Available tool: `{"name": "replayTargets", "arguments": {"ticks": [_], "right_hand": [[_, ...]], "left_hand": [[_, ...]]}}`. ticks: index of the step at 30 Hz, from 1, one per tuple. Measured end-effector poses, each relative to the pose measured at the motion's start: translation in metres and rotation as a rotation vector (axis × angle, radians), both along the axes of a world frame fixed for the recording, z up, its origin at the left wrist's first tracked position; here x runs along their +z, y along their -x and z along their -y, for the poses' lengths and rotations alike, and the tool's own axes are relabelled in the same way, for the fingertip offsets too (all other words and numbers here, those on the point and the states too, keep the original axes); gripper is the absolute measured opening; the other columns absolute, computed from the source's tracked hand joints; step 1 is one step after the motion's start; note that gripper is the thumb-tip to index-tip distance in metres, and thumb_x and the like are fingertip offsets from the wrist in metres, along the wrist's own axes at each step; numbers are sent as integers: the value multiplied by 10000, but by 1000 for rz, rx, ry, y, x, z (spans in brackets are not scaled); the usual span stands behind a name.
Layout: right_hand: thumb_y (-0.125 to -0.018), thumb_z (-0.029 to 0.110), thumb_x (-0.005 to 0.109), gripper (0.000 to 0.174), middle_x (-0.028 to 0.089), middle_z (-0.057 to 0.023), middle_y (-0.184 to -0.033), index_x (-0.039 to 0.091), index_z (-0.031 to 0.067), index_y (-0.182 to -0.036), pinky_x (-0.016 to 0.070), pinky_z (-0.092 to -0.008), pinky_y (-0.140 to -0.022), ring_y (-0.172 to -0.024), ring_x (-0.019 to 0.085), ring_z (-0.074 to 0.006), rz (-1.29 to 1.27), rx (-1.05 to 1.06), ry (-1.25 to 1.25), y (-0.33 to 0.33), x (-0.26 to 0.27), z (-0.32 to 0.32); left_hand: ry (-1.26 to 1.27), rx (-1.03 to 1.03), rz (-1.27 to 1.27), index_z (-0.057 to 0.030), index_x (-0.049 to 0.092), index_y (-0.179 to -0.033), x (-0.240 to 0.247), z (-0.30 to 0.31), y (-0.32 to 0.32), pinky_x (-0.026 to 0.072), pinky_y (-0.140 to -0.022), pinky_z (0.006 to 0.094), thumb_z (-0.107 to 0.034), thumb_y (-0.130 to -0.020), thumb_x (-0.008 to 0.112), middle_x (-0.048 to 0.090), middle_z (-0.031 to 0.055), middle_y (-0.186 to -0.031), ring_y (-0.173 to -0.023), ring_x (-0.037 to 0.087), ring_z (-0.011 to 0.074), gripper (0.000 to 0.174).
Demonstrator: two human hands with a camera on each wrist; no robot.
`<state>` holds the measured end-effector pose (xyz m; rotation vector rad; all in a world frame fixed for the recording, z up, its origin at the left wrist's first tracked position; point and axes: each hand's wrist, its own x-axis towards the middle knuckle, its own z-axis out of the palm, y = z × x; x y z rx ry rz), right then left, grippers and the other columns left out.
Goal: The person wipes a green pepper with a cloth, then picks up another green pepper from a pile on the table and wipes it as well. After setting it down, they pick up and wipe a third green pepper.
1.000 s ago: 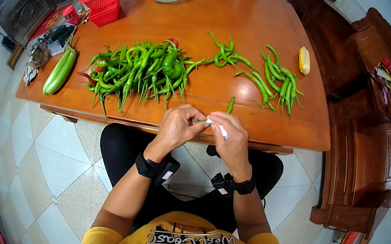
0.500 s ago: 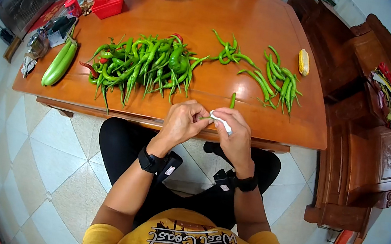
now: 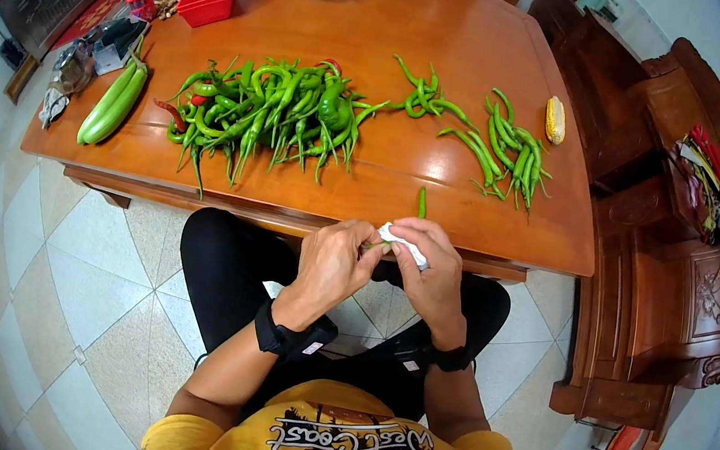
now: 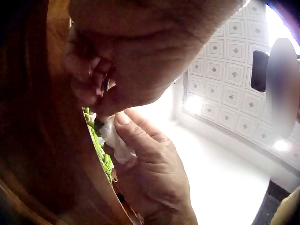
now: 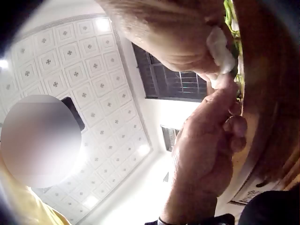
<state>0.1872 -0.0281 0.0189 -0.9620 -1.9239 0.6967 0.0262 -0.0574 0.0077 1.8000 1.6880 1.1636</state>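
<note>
While we wipe one pepper [image 3: 373, 245];
our left hand [image 3: 332, 262] pinches it, our right hand [image 3: 432, 272] grips white tissue [image 3: 402, 243]; we should probably rub gently.

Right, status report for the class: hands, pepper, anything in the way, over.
Left hand pinches a green pepper. Right hand grips white tissue against it. Both at the table edge; nothing between them, one loose pepper just beyond.

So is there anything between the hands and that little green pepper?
Yes: a white cloth lies between the right hand and the pepper. The left hand pinches the pepper bare.
</note>
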Motion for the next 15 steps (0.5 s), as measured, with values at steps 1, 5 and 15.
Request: {"name": "replayTargets", "arguments": {"ticks": [1,5,15], "right_hand": [[-859,-15,644,178,653,-168,-1056,680,-14,-1034,512,-355,-855,-972,649,-316,-12,-11,5,0,-1,2],[-853,-22,642,196,657,-157,-1067,682,-12,-1044,518,-354,-847,-967,654,-309,-9,-153,-70,-11,-3,-3],[-859,-5,658,168,656,-147,-1088,688,-4,-1025,519,-333,-841,-983,657,-287,-99,46,-16,3,2,24]], "left_hand": [[8,4,-4,-38,721,-823,2,4,0,432,-486,344,-214,-816,768,657,132,-693,-509,585,248,182],[-38,-10,-9,-47,727,-833,3,20,0,428,-475,339,-205,-840,741,632,104,-626,-490,577,247,159],[351,-158,348,3,631,-1125,5,36,-3,440,-450,243,-219,-1017,541,667,71,-640,-460,581,107,263]]}}
